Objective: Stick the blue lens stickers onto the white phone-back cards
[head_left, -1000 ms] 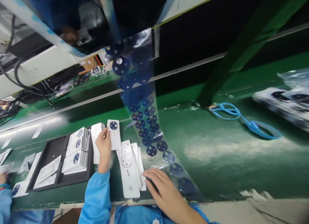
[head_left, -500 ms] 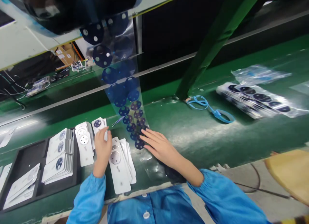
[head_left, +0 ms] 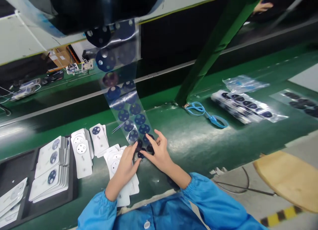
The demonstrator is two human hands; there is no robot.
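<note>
A clear film strip (head_left: 135,99) with two rows of dark blue round stickers hangs down onto the green bench. My right hand (head_left: 160,154) is over its lower end, fingers spread, thumb by the lowest sticker (head_left: 141,154). From the other side my left hand (head_left: 126,167) reaches that same end, thumb and forefinger apart; whether it touches the film I cannot tell. Partly under my left hand lies a fanned pile of white cards (head_left: 123,199) with round cut-outs. Tweezers (head_left: 117,127) lie left of the strip.
Two more card stacks (head_left: 84,165) (head_left: 100,142) stand left, beside a black tray (head_left: 74,187) holding several cards. To the right are a blue wrist strap (head_left: 218,121), bagged sticker sheets (head_left: 244,106) and a green post (head_left: 201,68). A dark rounded object (head_left: 99,11) overhangs the top.
My left hand has moved right, from the small card stack to the strip's lower end. My right hand's fingers have bent and its thumb now shows at the lowest sticker. The view has shifted slightly.
</note>
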